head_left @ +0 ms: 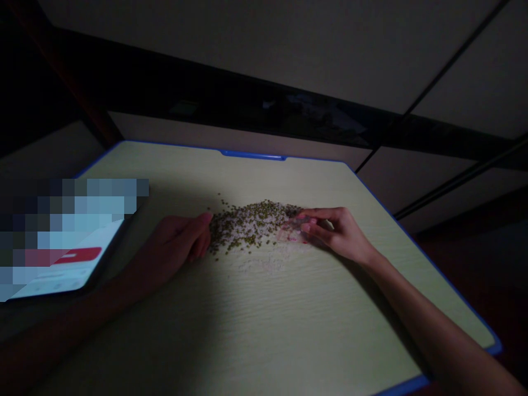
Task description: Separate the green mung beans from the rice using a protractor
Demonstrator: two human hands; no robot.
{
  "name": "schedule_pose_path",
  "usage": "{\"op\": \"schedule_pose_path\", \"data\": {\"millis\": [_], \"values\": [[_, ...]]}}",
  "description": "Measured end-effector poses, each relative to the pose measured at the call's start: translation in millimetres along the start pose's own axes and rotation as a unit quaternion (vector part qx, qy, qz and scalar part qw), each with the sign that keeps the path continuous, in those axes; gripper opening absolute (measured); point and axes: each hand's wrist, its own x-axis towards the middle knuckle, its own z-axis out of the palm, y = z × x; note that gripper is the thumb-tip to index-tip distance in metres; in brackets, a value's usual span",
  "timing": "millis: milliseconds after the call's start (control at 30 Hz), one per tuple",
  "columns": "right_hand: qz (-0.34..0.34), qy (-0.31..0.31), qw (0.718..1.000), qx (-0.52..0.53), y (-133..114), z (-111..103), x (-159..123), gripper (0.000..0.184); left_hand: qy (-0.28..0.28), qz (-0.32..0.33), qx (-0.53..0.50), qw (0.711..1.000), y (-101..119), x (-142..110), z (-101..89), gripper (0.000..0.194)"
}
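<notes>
A loose heap of small green beans (264,212), mixed with pale rice-like grains (243,223), lies on the light wooden tabletop. At its left edge my left hand (181,239) is closed, thumb against the curled fingers. Whatever those fingers may hold is hidden. On the heap's right side my right hand (336,228) pinches a small clear plastic bag (291,232) with reddish print. The bag rests low against the heap and the table; its contents cannot be made out. More pale grains (264,265) are scattered in front of the heap.
A tablet-like device (74,275) with a lit, partly blurred screen stands at the left. The table (289,330) has a blue rim and a blue handle-like piece (253,156) at its far edge. Pale panels with a dark band (231,91) rise behind it. The lighting is dim.
</notes>
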Motion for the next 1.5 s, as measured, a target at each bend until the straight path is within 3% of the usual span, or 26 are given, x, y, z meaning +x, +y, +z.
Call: {"op": "schedule_pose_path", "data": {"millis": [367,833,1500], "values": [[-0.002,0.034,0.999,-0.02,0,6,2,0.029,0.002,-0.002,-0.003,1.0,-1,0,0.7,0.052],[-0.014,-0.031,0.999,-0.027,-3,-1,0,0.031,-0.001,0.008,-0.005,1.0,-1,0,1.2,0.052],[0.003,-0.052,0.999,-0.004,-1,-3,-4,0.029,-0.005,0.009,-0.004,1.0,-1,1,1.1,0.052]]}}
